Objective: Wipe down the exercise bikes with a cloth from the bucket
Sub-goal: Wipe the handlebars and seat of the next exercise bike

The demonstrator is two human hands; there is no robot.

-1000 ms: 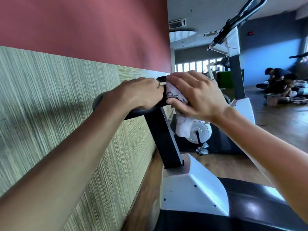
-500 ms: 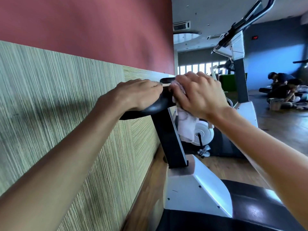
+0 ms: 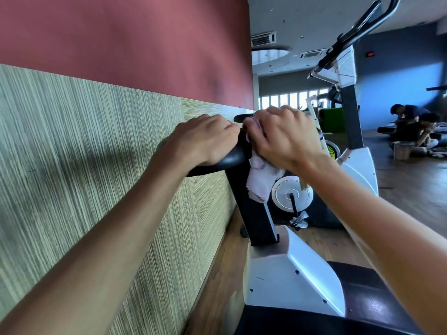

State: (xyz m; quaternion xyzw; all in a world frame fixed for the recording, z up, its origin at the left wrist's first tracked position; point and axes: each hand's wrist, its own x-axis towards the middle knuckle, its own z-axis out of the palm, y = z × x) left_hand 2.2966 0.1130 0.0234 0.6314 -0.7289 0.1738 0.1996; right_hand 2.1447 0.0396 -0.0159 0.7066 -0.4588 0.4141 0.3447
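A black-and-white exercise bike (image 3: 287,274) stands right in front of me, its black post rising to a black handlebar (image 3: 229,158). My left hand (image 3: 203,141) grips the handlebar's left side, fingers curled over the top. My right hand (image 3: 285,136) holds a pale pinkish cloth (image 3: 261,180) bunched against the handlebar's centre; the cloth's loose end hangs down in front of the post. No bucket is in view.
A wood-panelled wall (image 3: 96,177) with red paint above runs close along the left. A second exercise bike (image 3: 350,131) stands ahead on the wooden floor (image 3: 411,189). Two people (image 3: 411,126) sit on the floor at far right.
My right hand has shifted the cloth slightly along the handlebar's centre, and more of it now hangs below. My left hand keeps its grip. The view has drifted a little.
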